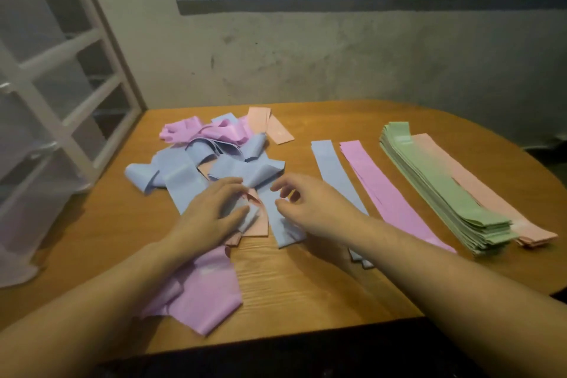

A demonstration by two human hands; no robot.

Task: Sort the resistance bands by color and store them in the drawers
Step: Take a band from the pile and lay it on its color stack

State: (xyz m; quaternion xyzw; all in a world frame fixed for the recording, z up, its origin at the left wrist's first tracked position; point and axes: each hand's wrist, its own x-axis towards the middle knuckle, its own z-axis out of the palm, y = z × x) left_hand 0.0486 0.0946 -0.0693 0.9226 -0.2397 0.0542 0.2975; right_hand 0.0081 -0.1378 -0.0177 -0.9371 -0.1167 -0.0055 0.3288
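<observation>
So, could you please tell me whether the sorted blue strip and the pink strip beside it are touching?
Apart. The head view shows bare wood running between the blue strip and the pink strip along their visible length.

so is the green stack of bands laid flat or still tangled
Laid flat. The green resistance bands lie straight in a neat layered stack on the wooden table, unlike the jumbled blue, pink and peach pile.
</observation>
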